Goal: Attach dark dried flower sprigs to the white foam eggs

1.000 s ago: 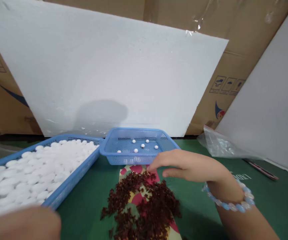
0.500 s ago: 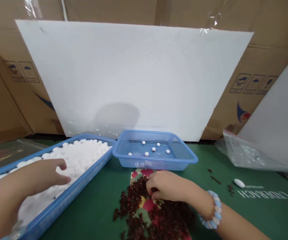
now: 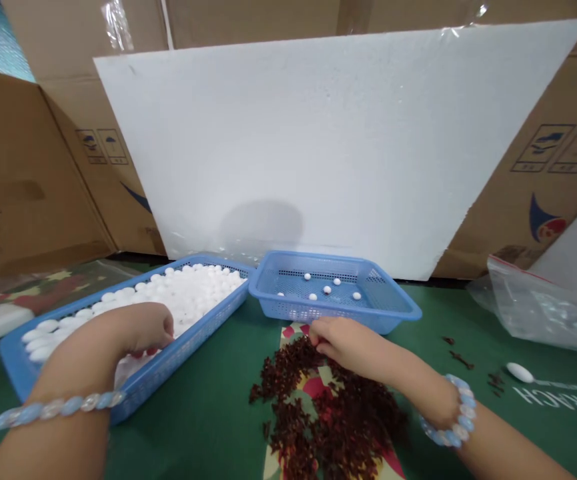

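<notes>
My left hand (image 3: pixel 143 327) reaches down into a long blue basket (image 3: pixel 203 333) filled with small white balls (image 3: pixel 188 293). Its fingers curl together low among the balls, and what they hold is hidden; something red shows beneath them. My right hand (image 3: pixel 341 340) is pinched at the far end of a heap of dark brown, twig-like pieces (image 3: pixel 313 420), its fingertips partly hidden. That heap lies on a patterned sheet (image 3: pixel 288 333). Just beyond my right hand stands a second blue basket (image 3: pixel 335 313) with several white balls (image 3: pixel 327 290) spread over its bottom.
A white board (image 3: pixel 318 153) leans against cardboard boxes (image 3: pixel 33 187) at the back. On the right of the green table (image 3: pixel 203 427) lie one white egg-shaped piece (image 3: pixel 519 372), a few brown bits (image 3: pixel 461 361) and a clear plastic bag (image 3: pixel 543 313).
My left hand has gone lower into the white balls and its fingers have closed. The right hand stays at the brown heap. The whole view has shifted and tilted slightly.
</notes>
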A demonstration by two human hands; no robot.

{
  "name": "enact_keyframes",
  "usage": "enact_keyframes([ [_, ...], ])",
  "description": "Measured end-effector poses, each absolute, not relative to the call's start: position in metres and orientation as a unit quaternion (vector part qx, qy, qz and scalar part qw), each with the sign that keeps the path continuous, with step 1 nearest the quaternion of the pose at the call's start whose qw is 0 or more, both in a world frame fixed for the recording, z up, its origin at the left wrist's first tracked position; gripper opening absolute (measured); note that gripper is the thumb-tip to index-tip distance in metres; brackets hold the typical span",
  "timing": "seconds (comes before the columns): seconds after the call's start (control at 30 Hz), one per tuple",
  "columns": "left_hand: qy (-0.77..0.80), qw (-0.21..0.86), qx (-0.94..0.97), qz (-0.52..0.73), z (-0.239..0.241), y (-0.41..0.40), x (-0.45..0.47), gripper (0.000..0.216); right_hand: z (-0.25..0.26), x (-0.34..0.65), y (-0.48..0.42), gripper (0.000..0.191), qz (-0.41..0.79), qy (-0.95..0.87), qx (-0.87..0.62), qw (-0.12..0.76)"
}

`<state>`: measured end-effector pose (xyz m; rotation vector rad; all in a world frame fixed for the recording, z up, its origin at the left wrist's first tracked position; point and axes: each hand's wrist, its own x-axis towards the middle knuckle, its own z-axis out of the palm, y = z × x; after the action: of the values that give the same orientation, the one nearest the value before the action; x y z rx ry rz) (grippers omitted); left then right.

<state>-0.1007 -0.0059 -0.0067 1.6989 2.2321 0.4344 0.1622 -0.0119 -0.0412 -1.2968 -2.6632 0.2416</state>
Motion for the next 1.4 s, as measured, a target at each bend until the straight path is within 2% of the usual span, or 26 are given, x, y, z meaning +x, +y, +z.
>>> enact_keyframes([
  [0.1,0.726,0.100,0.636,0.241,-0.018,-0.015,-0.107,0.024,-0.032,0.164,-0.018,0.015,0.088,-0.887,-0.439,0.113],
  [0.2,0.703,0.079,0.659,0.255,-0.021,-0.019,-0.115,0.023,-0.024,0.166,-0.024,0.015,0.123,-0.881,-0.435,0.136],
  [0.4,0.776,0.193,0.600,0.033,0.001,-0.017,-0.113,0.012,-0.010,0.167,-0.032,0.020,0.138,-0.876,-0.430,0.172],
  [0.53,0.783,0.187,0.594,0.015,0.013,-0.024,-0.107,0.011,-0.007,0.168,-0.032,0.020,0.118,-0.879,-0.425,0.180],
  [0.67,0.769,0.131,0.624,0.040,0.026,-0.044,-0.116,0.024,-0.011,0.169,-0.029,0.020,0.115,-0.883,-0.414,0.187],
  [0.83,0.787,-0.005,0.613,0.076,0.030,-0.074,-0.134,0.049,-0.021,0.170,-0.027,0.024,0.109,-0.881,-0.406,0.218],
  [1.0,0.752,-0.052,0.652,0.082,-0.001,-0.095,-0.146,0.041,-0.033,0.168,-0.031,0.029,0.113,-0.858,-0.422,0.272],
  [1.17,0.721,-0.109,0.674,0.118,-0.027,-0.110,-0.149,0.047,-0.032,0.169,-0.034,0.026,0.123,-0.859,-0.387,0.312],
  [1.3,0.679,-0.156,0.700,0.159,-0.035,-0.115,-0.138,0.046,-0.035,0.175,-0.031,0.027,0.120,-0.883,-0.343,0.296],
  [1.4,0.653,-0.160,0.718,0.178,-0.038,-0.117,-0.127,0.045,-0.047,0.175,-0.031,0.029,0.062,-0.868,-0.372,0.322],
])
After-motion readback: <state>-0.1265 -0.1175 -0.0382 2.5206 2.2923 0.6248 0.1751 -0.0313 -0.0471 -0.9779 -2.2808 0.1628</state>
